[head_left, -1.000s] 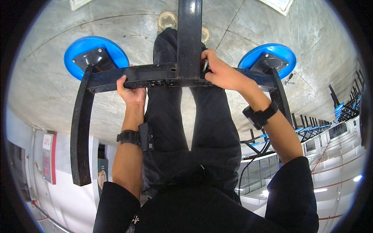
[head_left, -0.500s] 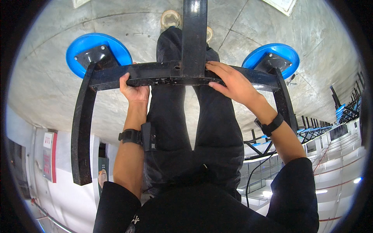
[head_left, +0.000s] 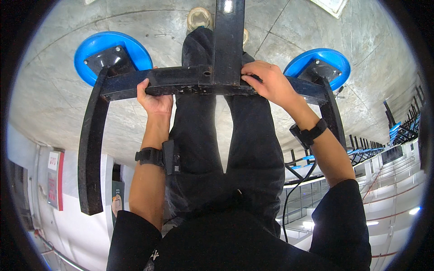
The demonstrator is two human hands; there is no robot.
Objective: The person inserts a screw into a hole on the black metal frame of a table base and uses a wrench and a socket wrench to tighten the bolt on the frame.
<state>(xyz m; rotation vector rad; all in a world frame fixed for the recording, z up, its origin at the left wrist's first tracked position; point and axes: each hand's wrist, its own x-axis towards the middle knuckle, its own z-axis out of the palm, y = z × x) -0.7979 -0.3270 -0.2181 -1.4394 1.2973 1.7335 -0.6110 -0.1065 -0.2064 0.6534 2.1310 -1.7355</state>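
Observation:
A black metal frame [head_left: 181, 80] spans the view, with a thick post [head_left: 228, 40] running forward from its crossbar and curved legs at both ends. A blue round seat [head_left: 82, 55] is bolted by a black plate near the left end, a second blue seat [head_left: 342, 77] near the right. My left hand [head_left: 156, 101] is closed round the crossbar left of the post, thumb in front and most fingers hidden beneath. My right hand [head_left: 273, 83] has its fingers curled and pinched at the corner where post meets crossbar; what they hold, if anything, is hidden.
Small metal pieces [head_left: 160, 35] lie on the grey concrete floor [head_left: 135, 18] beyond the left seat. A dark object lies by the right seat. Rows of similar black frames with blue seats [head_left: 395, 128] stand at the right. My shoe [head_left: 200, 19] is beside the post.
My right hand's fingers, earlier stretched over the crossbar, have curled into a pinch beside the post. The frame has shifted slightly upward in view; my left hand keeps its hold.

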